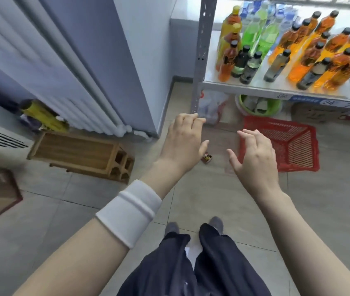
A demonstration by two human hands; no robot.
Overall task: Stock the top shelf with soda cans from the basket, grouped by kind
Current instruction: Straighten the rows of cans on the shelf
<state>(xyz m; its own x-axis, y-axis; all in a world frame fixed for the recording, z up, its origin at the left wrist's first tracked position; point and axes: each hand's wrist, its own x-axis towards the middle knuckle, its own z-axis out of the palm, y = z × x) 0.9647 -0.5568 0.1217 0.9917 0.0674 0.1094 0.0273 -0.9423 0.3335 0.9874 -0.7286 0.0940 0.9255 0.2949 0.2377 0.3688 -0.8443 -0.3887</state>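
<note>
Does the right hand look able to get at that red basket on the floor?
Probably yes. The right hand is open and empty, and nothing stands between it and the red basket, though the basket lies low, so bending down seems needed.

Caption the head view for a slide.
Left hand and right hand, both open, hover near a red basket on the floor by a bottle shelf.

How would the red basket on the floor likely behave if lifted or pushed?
The basket looks like thin plastic lattice with nothing visible inside, so it is probably light. Its open-mesh walls may flex a little under a one-sided grip. On the smooth floor tiles it would likely slide rather than tip, given its wide, low shape.
</note>
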